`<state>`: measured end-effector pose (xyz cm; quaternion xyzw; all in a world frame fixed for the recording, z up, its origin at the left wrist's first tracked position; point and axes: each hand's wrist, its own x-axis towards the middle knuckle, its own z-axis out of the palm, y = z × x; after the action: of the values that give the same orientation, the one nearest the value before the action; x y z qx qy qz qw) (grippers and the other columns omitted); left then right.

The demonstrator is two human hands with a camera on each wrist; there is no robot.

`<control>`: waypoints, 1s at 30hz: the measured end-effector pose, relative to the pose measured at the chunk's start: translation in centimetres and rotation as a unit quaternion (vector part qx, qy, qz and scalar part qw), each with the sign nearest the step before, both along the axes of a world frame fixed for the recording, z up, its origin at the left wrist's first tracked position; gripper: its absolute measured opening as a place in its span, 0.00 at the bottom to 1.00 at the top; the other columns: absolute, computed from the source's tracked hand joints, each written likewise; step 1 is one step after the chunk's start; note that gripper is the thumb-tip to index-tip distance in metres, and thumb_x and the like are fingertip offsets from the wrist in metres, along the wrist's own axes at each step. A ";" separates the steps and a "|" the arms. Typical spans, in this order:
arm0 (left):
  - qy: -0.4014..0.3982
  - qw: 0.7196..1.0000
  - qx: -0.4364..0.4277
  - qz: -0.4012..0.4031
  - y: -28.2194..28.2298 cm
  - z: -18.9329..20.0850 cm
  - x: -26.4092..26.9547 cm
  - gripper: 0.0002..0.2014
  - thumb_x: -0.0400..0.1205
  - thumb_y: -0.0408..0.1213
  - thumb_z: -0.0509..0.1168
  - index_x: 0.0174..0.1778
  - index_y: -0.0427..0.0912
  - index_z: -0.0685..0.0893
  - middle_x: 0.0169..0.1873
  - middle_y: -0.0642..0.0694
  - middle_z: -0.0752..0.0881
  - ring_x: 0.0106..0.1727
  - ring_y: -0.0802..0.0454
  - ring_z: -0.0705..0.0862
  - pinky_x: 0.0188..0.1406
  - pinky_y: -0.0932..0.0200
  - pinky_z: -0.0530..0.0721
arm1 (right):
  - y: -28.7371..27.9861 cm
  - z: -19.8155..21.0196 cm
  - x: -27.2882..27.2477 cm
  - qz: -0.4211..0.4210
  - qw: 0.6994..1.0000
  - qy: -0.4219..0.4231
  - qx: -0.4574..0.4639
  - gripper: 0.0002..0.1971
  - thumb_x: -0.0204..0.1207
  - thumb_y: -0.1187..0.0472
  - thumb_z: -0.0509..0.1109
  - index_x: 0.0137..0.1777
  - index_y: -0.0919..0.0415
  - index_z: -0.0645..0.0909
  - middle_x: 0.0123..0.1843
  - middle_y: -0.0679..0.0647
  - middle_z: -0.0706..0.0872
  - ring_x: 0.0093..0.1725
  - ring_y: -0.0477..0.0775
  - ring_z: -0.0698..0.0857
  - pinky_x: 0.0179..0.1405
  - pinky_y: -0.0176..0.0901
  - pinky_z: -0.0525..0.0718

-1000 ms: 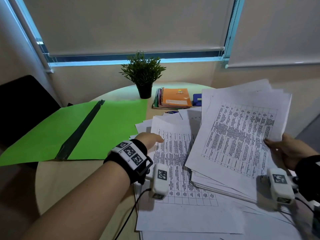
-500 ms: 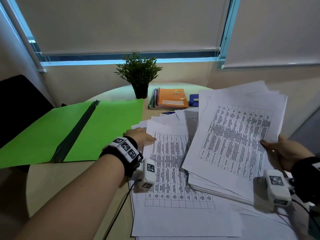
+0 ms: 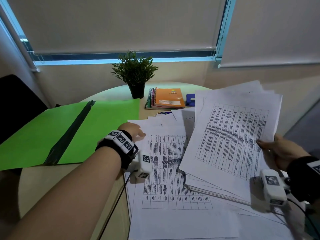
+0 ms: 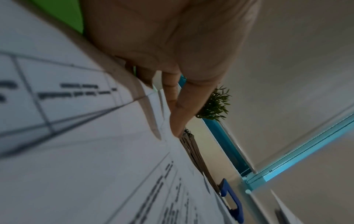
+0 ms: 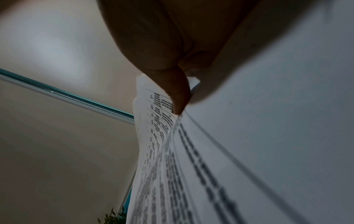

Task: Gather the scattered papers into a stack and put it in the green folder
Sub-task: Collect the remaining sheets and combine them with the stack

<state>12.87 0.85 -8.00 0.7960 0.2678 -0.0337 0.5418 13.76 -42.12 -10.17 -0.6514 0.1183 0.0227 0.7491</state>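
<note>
My right hand (image 3: 275, 149) grips a thick, fanned stack of printed papers (image 3: 230, 141) by its right edge and holds it tilted above the table; the thumb (image 5: 178, 97) presses on the top sheet. Several loose printed sheets (image 3: 166, 170) lie spread on the table below. My left hand (image 3: 133, 130) rests with straight fingers (image 4: 178, 115) on the top left corner of those sheets. The green folder (image 3: 69, 132) lies open flat at the left, with a dark spine strip down its middle.
A potted plant (image 3: 135, 73) stands at the table's far edge. Beside it lie spiral notebooks with an orange cover (image 3: 166, 98) and a blue hole punch (image 3: 189, 100). A dark chair (image 3: 15, 101) sits at the far left. Bare tabletop (image 3: 52, 184) shows at the front left.
My left hand has slid a little left and toward the far corner of the loose sheets. The right hand still holds the stack aloft, nearly unmoved.
</note>
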 end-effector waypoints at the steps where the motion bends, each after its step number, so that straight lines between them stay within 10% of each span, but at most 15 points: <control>1: -0.010 0.999 -0.035 0.015 0.1 0.2 -0.1 0.13 0.73 0.17 0.70 0.50 0.33 0.84 0.57 0.34 0.85 0.56 0.40 0.86 0.62 0.48 0.84 | 0.0 0.1 -0.1 0.001 1.000 0.002 0.002 0.25 0.76 0.81 0.60 0.73 0.66 0.69 0.34 0.45 0.91 0.32 0.40 0.89 0.41 0.35 0.85; 5: -0.063 0.997 -0.017 0.048 0.5 -0.4 0.0 0.22 0.69 0.22 0.75 0.59 0.41 0.86 0.66 0.40 0.82 0.65 0.41 0.82 0.69 0.46 0.78 | 0.2 0.4 -0.4 0.014 1.000 -0.003 -0.005 0.49 0.44 0.67 0.78 0.73 0.66 0.70 0.35 0.46 0.91 0.33 0.41 0.89 0.44 0.40 0.85; 9: -0.164 0.986 0.016 -0.003 0.8 0.2 -1.1 0.26 0.75 0.25 0.71 0.69 0.46 0.81 0.70 0.48 0.78 0.69 0.46 0.78 0.70 0.54 0.76 | -0.1 0.0 -0.1 0.006 1.000 -0.002 0.004 0.27 0.74 0.79 0.63 0.73 0.64 0.70 0.36 0.46 0.91 0.34 0.42 0.89 0.47 0.44 0.83; 15: -0.074 0.988 -0.131 -0.035 0.3 0.8 -2.5 0.33 0.70 0.28 0.76 0.70 0.48 0.76 0.61 0.41 0.83 0.56 0.37 0.87 0.52 0.37 0.85 | -0.1 0.2 -0.2 0.012 1.000 0.001 0.000 0.18 0.77 0.79 0.59 0.59 0.60 0.75 0.31 0.45 0.90 0.30 0.40 0.88 0.39 0.36 0.85; 17: -0.036 0.989 -0.088 -0.116 -0.3 0.8 -2.9 0.35 0.63 0.36 0.82 0.67 0.45 0.80 0.58 0.43 0.87 0.56 0.38 0.87 0.58 0.35 0.83 | 0.0 0.4 -0.4 0.010 1.000 0.002 0.004 0.15 0.74 0.78 0.62 0.52 0.57 0.76 0.30 0.45 0.90 0.29 0.40 0.88 0.35 0.33 0.86; 20: -0.005 0.974 0.099 -0.202 -1.5 1.2 -3.2 0.24 0.71 0.40 0.78 0.62 0.40 0.84 0.56 0.51 0.86 0.56 0.49 0.84 0.59 0.58 0.79 | 0.0 0.5 -0.5 0.013 1.000 0.009 0.000 0.17 0.78 0.80 0.57 0.49 0.55 0.77 0.29 0.45 0.90 0.28 0.40 0.88 0.32 0.34 0.87; 26: -0.133 0.981 0.136 -0.041 -1.6 2.2 -3.0 0.10 0.78 0.37 0.72 0.51 0.38 0.90 0.46 0.45 0.90 0.50 0.47 0.87 0.48 0.60 0.81 | 0.3 0.7 -0.7 0.005 1.000 0.004 -0.006 0.17 0.79 0.80 0.56 0.47 0.56 0.76 0.26 0.44 0.89 0.25 0.38 0.87 0.25 0.28 0.84; 30: -0.241 0.958 0.158 0.004 -0.9 4.4 -2.8 0.10 0.79 0.38 0.70 0.54 0.39 0.88 0.50 0.44 0.90 0.54 0.46 0.86 0.58 0.55 0.82 | 0.4 0.9 -0.7 0.001 1.000 0.011 -0.004 0.18 0.79 0.81 0.56 0.45 0.56 0.76 0.25 0.44 0.88 0.24 0.38 0.86 0.22 0.27 0.82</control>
<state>10.10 -0.02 -3.62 0.8545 0.1347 0.2043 0.4581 13.03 -41.73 -9.28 -0.6545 0.1258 0.0304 0.7449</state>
